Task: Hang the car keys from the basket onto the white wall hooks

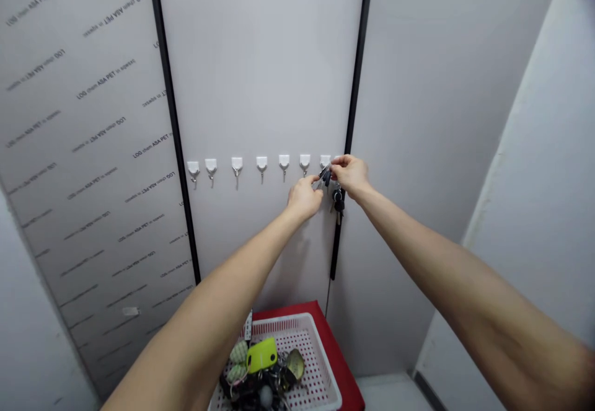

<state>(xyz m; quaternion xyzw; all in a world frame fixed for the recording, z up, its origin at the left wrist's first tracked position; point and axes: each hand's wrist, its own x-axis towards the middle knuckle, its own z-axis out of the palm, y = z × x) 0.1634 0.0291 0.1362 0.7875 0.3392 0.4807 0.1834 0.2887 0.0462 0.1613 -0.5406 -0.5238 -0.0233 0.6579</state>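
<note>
Both of my hands are raised at the right end of a row of white wall hooks [261, 163]. A small bunch of keys [326, 178] is between them, just under the hook [325, 159] there. With fingers pinched, my right hand [352, 175] grips the upper part of the bunch. My left hand [304, 199] has thumb and finger closed on its left side. Whether the ring is on the hook is hidden by my fingers. Below my right hand hangs another bunch of dark keys [338, 203], in front of the black strip.
A white perforated basket [320, 361] stands below on a red surface [346, 386]. Inside lie several key bunches, a yellow-green pouch [261, 355] and a brass-coloured piece [295, 364]. Black strips [170, 95] divide the wall panels. A white wall [534, 212] rises at the right.
</note>
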